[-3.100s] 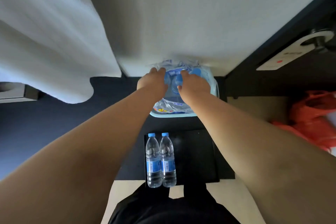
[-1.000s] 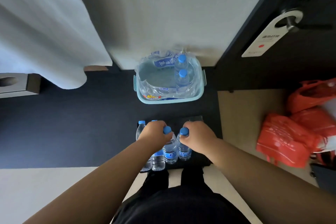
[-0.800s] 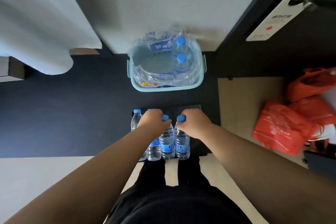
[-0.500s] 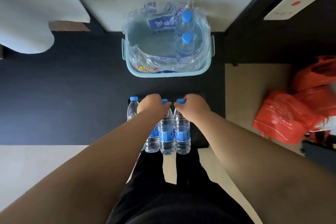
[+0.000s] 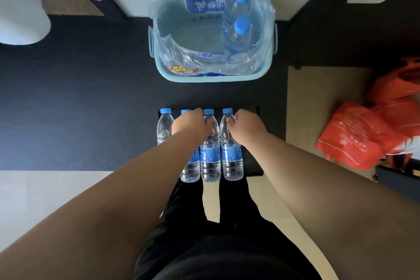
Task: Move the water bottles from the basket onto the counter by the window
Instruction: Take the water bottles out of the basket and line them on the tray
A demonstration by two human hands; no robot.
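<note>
1. About three seconds ago only two bottles stood on the black desk [image 5: 252, 162] and both hands were in the basket [image 5: 213, 78]. Now four stand there in a row. The two basket bottles [image 5: 237, 37] are left upright at its right side, inside loose plastic wrap [image 5: 181, 57].
2. Half a second ago both hands sat up at the caps. Now they lie lower, on the bottle shoulders.
3. The first bottle [image 5: 165, 125] stands free, just left of the left hand [image 5: 193, 125].
4. The left hand hides the neck of the second bottle [image 5: 190, 167], and its fingers curl round the shoulder of the third bottle [image 5: 210, 159], grasping it.
5. The right hand [image 5: 247, 128] grasps the fourth bottle [image 5: 232, 157] just under its cap. This bottle touches the third.
6. Red bags [image 5: 363, 134] lie well off to the right.
</note>
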